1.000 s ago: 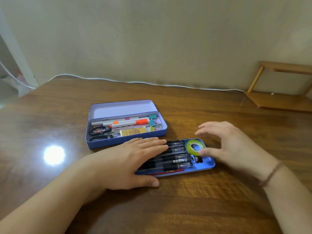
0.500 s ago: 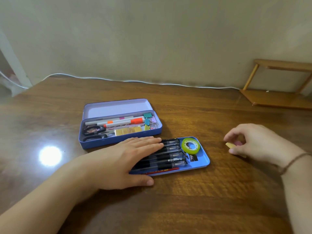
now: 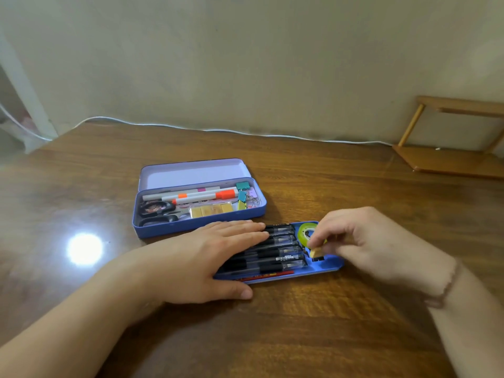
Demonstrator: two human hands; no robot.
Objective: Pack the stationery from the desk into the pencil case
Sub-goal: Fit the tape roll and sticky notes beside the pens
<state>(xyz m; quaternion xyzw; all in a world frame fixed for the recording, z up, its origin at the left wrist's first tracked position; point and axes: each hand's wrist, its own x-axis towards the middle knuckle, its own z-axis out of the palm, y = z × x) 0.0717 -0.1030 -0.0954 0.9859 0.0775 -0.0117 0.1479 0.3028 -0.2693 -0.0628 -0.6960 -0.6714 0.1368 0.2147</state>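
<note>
A blue tin pencil case point(image 3: 196, 227) lies open on the wooden desk point(image 3: 300, 323), holding scissors, markers, binder clips and yellow erasers. In front of it sits its blue inner tray point(image 3: 327, 267) with several black pens point(image 3: 283, 259) and a green tape roll point(image 3: 305, 231). My left hand point(image 3: 207, 257) lies flat on the pens at the tray's left half. My right hand point(image 3: 365, 241) pinches a small yellow eraser point(image 3: 316, 252) just over the tray's right end, beside the tape.
A white cable point(image 3: 218, 130) runs along the wall at the desk's back edge. A small wooden shelf point(image 3: 452, 159) stands at the back right. A bright light reflection point(image 3: 84, 248) sits on the desk left of the tray.
My right hand went right to the desk, picked up the yellow eraser, and came back over the tray's right end. My left hand stayed on the pens.
</note>
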